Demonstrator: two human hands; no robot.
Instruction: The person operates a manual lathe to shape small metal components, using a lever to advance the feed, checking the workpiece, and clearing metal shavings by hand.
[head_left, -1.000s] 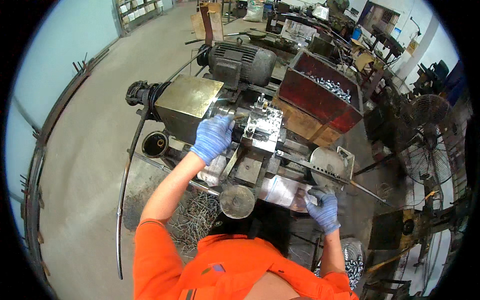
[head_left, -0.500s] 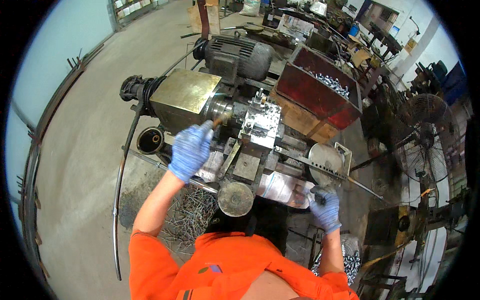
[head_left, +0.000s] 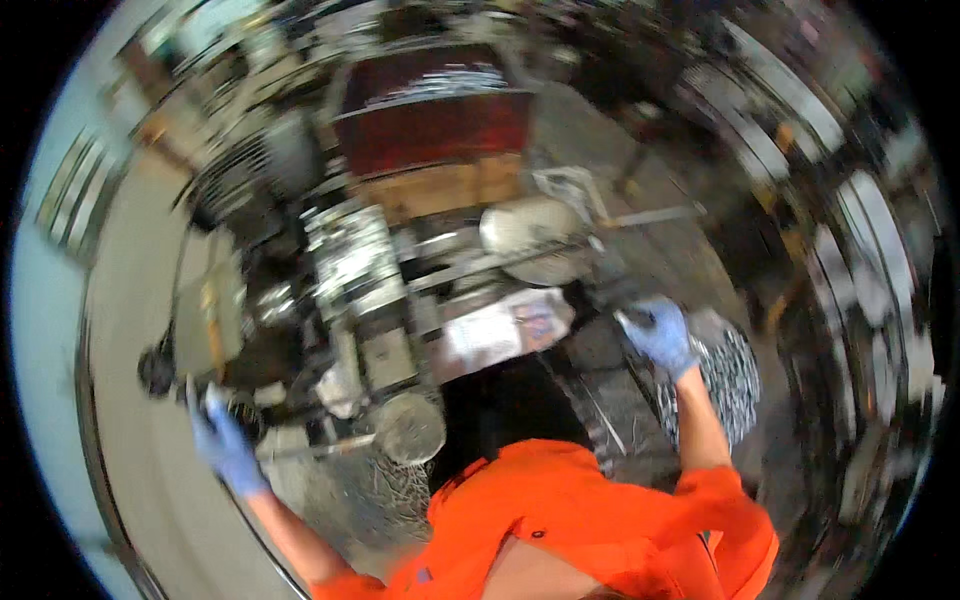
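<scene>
Motion blurs the whole view. My left hand [head_left: 226,440], in a blue glove, is at the left end of the lathe with its fingers stretched apart, holding nothing I can see. Just beyond it, a thin brown-yellow stick like a brush handle [head_left: 212,318] lies on the headstock cover [head_left: 190,335]. My right hand [head_left: 660,338], gloved alike, hovers beside a round container of small shiny metal parts [head_left: 732,385]. Its fingers look bent around a dark patch; whether that is a held piece or a stain is unclear.
A red metal bin [head_left: 430,135] with shiny parts stands on a wooden crate [head_left: 440,187] behind the lathe. A round handwheel [head_left: 410,428] and a printed sheet [head_left: 500,330] are near my body. Metal shavings [head_left: 395,495] litter the floor. A motor [head_left: 255,165] sits far left.
My view has swung right. My left hand has let go of the brush-like stick, which now lies on the headstock cover. My right hand has moved from the lathe's front toward the parts container.
</scene>
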